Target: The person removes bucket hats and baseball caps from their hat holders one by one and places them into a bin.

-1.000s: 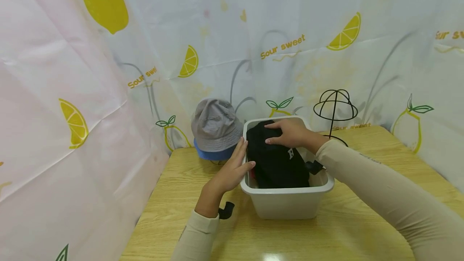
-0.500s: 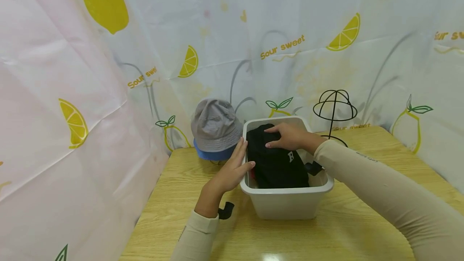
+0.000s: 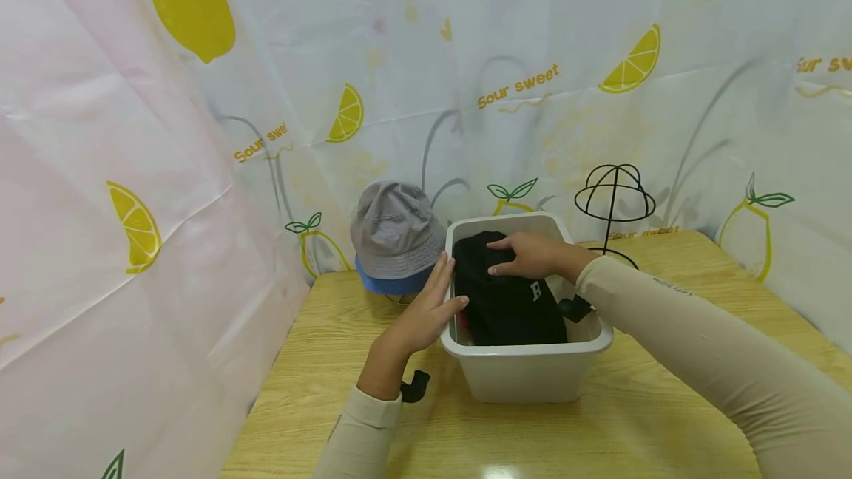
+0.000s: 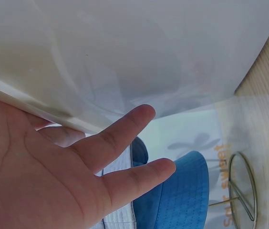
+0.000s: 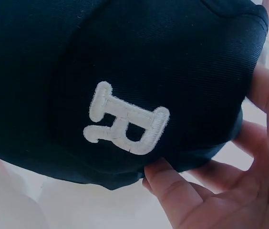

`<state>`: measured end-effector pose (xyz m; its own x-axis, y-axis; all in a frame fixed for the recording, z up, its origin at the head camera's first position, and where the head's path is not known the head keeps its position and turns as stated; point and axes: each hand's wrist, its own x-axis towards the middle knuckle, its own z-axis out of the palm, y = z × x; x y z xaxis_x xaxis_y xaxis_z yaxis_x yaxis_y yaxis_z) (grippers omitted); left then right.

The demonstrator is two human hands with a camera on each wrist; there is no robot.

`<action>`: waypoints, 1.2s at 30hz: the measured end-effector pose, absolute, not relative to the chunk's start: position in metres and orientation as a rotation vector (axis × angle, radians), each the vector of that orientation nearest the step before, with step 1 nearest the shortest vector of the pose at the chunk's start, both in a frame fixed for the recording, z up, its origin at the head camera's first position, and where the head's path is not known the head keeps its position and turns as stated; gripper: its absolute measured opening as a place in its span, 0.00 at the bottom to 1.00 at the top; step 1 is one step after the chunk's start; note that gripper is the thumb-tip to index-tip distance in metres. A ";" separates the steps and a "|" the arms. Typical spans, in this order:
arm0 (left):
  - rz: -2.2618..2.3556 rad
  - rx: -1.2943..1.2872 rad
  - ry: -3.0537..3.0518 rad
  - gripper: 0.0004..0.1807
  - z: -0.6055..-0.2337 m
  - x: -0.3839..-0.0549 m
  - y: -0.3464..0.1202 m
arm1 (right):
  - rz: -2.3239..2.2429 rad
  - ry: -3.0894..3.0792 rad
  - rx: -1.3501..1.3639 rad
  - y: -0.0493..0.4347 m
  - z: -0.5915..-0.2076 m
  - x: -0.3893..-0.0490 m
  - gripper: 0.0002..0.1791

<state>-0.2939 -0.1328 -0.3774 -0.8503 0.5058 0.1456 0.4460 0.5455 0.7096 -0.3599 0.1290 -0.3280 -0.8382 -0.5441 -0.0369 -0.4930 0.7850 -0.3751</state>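
A black baseball cap (image 3: 509, 316) with a white letter R (image 5: 146, 124) lies in a pale plastic bin (image 3: 526, 375). My right hand (image 3: 535, 256) holds the cap by its crown, thumb and fingers around the edge of the cloth in the right wrist view. The cap's brim points toward the near end of the bin. My left hand (image 3: 426, 316) rests at the bin's left rim, fingers straight along the outer wall and thumb at the rim. Part of something red (image 3: 464, 316) shows beneath the cap; the rest is hidden.
Left of the bin, a grey bucket hat (image 3: 396, 228) sits over a blue hat (image 3: 393, 285) on a wire stand (image 4: 244, 191). A bare black wire hat stand (image 3: 615, 202) stands at the back right. A lemon-print curtain hangs behind the wooden table (image 3: 319, 361).
My right hand and the far end of the cap have sunk slightly lower into the bin. The left hand has stayed at the rim.
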 end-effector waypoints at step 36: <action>1.224 0.840 2.686 0.42 -0.376 -0.292 -0.132 | -0.406 2.587 -0.843 0.130 -0.323 -0.354 0.23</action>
